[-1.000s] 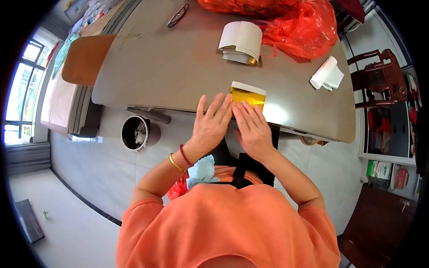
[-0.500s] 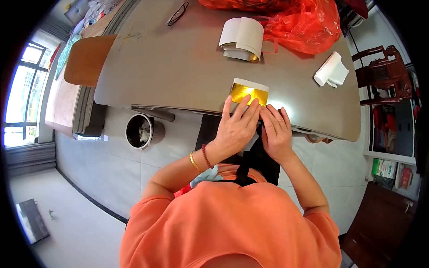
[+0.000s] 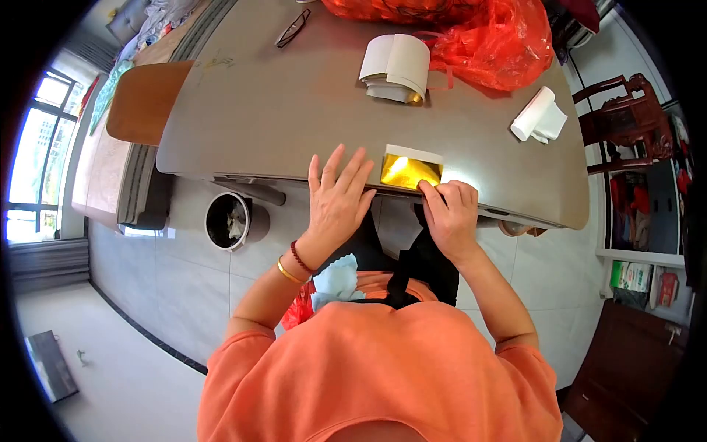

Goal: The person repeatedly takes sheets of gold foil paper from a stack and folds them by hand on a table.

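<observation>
A sheet of gold foil paper (image 3: 406,171) with a white strip along its far side lies at the table's near edge. My right hand (image 3: 451,215) has its fingers bent together, with thumb and index finger at the sheet's near right corner, closed on it. To the left of the sheet, my left hand (image 3: 337,193) is apart from it, palm down and fingers spread, holding nothing. Farther back stands a curled stack of white-backed paper (image 3: 395,60) with some gold showing at its lower edge.
A red plastic bag (image 3: 501,48) rests at the back right, with a folded white paper bundle (image 3: 540,116) in front of it. Eyeglasses (image 3: 292,29) lie at the back left of the table (image 3: 258,110). A waste bin (image 3: 230,221) stands on the floor, and a chair (image 3: 147,103) is at the left.
My left hand has lifted off the foil paper and moved left, fingers spreading. My right hand's fingers have bent in at the sheet's near right corner. More of the gold surface shows.
</observation>
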A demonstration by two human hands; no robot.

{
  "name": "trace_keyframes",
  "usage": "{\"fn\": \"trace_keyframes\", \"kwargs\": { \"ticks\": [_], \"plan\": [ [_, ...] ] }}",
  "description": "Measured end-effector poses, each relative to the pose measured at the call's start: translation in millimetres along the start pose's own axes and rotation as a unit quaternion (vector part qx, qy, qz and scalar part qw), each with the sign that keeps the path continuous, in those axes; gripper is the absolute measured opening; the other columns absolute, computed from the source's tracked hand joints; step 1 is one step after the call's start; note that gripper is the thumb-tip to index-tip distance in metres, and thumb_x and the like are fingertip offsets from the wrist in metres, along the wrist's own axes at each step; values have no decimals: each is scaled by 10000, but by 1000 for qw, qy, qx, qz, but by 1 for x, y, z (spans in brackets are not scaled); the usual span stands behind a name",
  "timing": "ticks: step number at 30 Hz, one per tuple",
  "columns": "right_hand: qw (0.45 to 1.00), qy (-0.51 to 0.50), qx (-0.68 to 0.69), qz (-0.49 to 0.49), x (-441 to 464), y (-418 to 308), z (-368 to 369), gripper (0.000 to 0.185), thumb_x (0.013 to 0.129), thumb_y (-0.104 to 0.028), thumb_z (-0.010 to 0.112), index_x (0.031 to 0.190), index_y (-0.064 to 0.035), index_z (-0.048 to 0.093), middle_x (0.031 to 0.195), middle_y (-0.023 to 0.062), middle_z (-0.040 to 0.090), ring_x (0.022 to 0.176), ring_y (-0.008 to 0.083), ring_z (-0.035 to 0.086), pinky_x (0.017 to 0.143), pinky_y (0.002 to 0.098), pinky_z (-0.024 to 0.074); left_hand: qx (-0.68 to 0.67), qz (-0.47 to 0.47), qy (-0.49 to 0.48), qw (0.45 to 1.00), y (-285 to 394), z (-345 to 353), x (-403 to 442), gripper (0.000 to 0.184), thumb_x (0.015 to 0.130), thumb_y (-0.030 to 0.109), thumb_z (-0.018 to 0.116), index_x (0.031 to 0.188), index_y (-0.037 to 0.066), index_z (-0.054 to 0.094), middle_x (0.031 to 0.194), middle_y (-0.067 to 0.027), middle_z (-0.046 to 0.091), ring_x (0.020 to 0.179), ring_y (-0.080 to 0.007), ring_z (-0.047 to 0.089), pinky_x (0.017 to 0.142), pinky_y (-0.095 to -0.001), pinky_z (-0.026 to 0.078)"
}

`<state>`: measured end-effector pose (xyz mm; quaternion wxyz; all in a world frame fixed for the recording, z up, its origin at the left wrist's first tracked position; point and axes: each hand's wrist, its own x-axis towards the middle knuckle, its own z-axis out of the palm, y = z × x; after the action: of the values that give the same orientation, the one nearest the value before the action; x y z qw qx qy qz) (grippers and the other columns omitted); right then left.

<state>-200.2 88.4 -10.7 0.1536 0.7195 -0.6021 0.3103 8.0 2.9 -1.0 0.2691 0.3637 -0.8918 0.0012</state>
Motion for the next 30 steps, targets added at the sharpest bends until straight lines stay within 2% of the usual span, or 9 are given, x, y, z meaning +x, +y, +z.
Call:
{"fn": "trace_keyframes", "kwargs": {
  "ticks": [3,6,10,13,16,19,21,23,30],
  "plan": [
    [998,-18,49,43,3,-3,-7,136,777,9,682,905,-33,660,907,77,613,857,268,637,752,389,505,-74,-15,34,997,10,-5,0,420,809,139,715,1210,66,611,1273,-89,592,1205,-319,499,1055,-488,344],
    [955,1,214,205,7,-14,-20,82,852,4,656,915,-15,608,896,77,620,750,241,655,689,324,523,-157,11,71,985,20,-6,6,385,783,88,728,1150,50,621,1159,-110,623,1062,-319,563,936,-444,436],
    [577,90,669,461,3,-27,-3,98,965,-60,586,1038,-11,544,949,57,641,797,143,666,730,298,545,-219,83,69,970,45,1,24,352,771,89,739,1104,36,633,1075,-114,634,973,-312,591,863,-423,467],
    [448,93,742,491,-2,-26,1,147,957,-80,603,1080,-3,574,957,63,652,824,159,676,744,293,536,-173,125,54,975,49,11,35,281,791,133,726,1042,32,652,1043,-95,639,961,-288,598,861,-420,469],
    [521,-91,657,537,5,-17,-30,133,937,-75,623,1047,-2,634,967,68,677,771,149,654,717,288,519,-111,171,27,979,26,22,37,252,800,129,702,1033,44,660,1061,-86,637,993,-275,602,881,-416,482],
    [860,-89,386,321,-12,5,-39,87,896,-55,648,965,-13,682,966,81,689,736,174,653,708,290,514,-120,196,9,973,9,20,38,248,792,100,696,1032,50,662,1060,-83,638,1027,-277,604,894,-399,501],
    [972,-31,199,123,1,19,-48,177,773,-28,737,942,-26,686,998,93,669,936,273,649,804,337,518,-149,193,-23,970,5,15,40,236,797,86,694,1028,49,660,1056,-81,639,1046,-284,601,897,-381,513],
    [989,-20,144,21,21,24,-46,277,728,-42,757,991,-32,671,1081,92,645,1067,291,603,894,379,500,-183,205,-43,961,2,13,44,227,806,94,697,1024,43,657,1059,-82,638,1033,-288,599,890,-380,510],
    [987,-68,145,0,16,31,-16,360,679,-48,783,1017,-30,660,1102,97,628,1094,302,594,927,400,499,-217,167,-67,959,-2,5,49,208,813,132,712,977,26,640,1027,-96,629,989,-303,582,867,-385,494]
  ]
}}
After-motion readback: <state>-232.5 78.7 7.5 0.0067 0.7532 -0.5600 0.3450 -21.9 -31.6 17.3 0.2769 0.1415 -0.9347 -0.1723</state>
